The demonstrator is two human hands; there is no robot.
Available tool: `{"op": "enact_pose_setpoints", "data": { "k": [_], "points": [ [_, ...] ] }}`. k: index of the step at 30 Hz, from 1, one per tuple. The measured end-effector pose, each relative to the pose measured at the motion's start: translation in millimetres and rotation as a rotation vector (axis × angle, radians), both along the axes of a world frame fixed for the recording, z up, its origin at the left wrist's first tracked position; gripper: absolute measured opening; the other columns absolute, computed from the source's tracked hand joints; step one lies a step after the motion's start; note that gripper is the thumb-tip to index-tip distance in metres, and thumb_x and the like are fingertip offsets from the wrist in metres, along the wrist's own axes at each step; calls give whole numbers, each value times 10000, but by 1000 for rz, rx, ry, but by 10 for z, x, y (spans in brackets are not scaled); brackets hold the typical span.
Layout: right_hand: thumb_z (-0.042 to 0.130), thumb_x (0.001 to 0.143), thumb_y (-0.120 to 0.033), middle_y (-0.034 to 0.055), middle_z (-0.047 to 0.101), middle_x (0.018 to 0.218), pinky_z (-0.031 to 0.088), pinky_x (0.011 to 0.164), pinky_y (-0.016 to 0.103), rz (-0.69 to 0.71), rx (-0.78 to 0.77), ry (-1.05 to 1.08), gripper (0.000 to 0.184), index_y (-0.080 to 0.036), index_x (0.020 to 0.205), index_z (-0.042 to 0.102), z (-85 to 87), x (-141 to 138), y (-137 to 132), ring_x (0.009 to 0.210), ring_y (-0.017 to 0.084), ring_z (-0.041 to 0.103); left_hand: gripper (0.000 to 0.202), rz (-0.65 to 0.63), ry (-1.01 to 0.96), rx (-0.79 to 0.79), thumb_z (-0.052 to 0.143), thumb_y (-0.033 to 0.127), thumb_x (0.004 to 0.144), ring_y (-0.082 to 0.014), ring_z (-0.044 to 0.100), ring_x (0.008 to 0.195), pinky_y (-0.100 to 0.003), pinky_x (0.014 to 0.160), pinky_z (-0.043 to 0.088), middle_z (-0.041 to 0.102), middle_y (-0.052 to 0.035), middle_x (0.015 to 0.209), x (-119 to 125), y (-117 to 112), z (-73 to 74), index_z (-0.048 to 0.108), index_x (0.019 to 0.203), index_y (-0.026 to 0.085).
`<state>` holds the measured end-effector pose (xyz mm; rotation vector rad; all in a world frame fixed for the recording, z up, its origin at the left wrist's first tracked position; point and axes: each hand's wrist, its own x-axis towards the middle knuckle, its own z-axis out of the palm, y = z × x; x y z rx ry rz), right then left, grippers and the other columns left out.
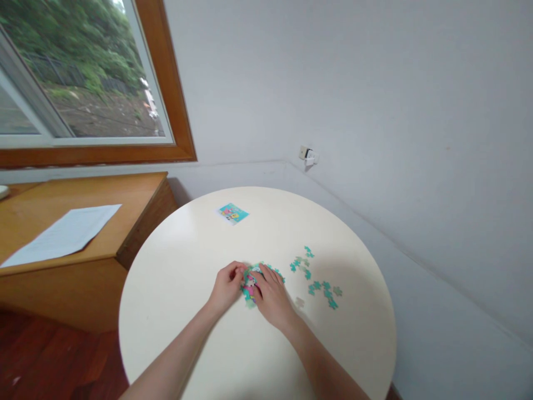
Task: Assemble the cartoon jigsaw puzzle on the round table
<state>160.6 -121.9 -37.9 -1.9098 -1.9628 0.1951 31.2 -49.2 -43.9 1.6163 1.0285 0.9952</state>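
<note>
A partly joined jigsaw puzzle (250, 281), teal with pink and white parts, lies on the round table under my hands. My left hand (227, 284) is at its left edge, fingers curled and pressed together in a pinch. What sits between those fingertips is hidden. Across the puzzle's right side rests my right hand (272, 294), its fingers stretched out and lying on the pieces. This hand covers much of the picture. Several loose teal puzzle pieces (327, 293) are scattered to the right, and one pale piece (299, 302) lies close to my right wrist.
Toward the back of the white round table (179, 266) lies a small teal picture card (233, 213). A wooden desk (137, 194) with white paper (70, 230) stands at left, below a window. Plugs (309, 156) stick out from the wall behind.
</note>
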Motion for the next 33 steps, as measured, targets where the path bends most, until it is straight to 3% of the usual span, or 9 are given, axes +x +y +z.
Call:
{"op": "enact_pose_setpoints", "data": {
  "k": [5, 16, 24, 29, 33],
  "points": [
    [494, 854, -136, 114, 516, 1347, 329, 1070, 418, 6, 37, 9, 313, -206, 1136, 611, -14, 5, 4, 1278, 238, 439, 248, 96, -47, -10, 501, 376, 720, -113, 469, 536, -238, 548, 389, 534, 22, 555, -16, 20, 46, 615, 727, 156],
    [480, 856, -123, 68, 583, 1227, 358, 1016, 372, -14, 81, 65, 218, -230, 975, 628, -23, 3, 14, 1181, 206, 499, 248, 173, -57, 20, 492, 368, 742, -117, 466, 520, -235, 523, 379, 506, 32, 518, -91, 98, 7, 620, 768, 158],
    [471, 868, -154, 59, 636, 1117, 381, 963, 346, -50, 129, 101, 183, -214, 917, 637, -54, 16, 49, 1068, 191, 553, 201, 262, 260, 114, 467, 219, 742, -134, 524, 561, -258, 581, 384, 611, 9, 599, -195, 159, -25, 656, 790, 169],
    [431, 877, -140, 60, 668, 1011, 397, 918, 329, -61, 196, 204, 216, -197, 913, 637, -88, 51, 88, 989, 179, 581, 168, 195, 520, 114, 506, 189, 733, -142, 573, 618, -272, 669, 387, 655, 8, 644, -190, 119, 85, 674, 730, 192],
    [414, 884, -132, 57, 677, 973, 394, 901, 321, -77, 207, 229, 235, -192, 908, 640, -77, 71, 97, 974, 174, 588, 197, 218, 599, 110, 483, 218, 768, -162, 601, 669, -288, 706, 378, 674, 0, 681, -186, 105, 160, 672, 718, 196]
  ]
}}
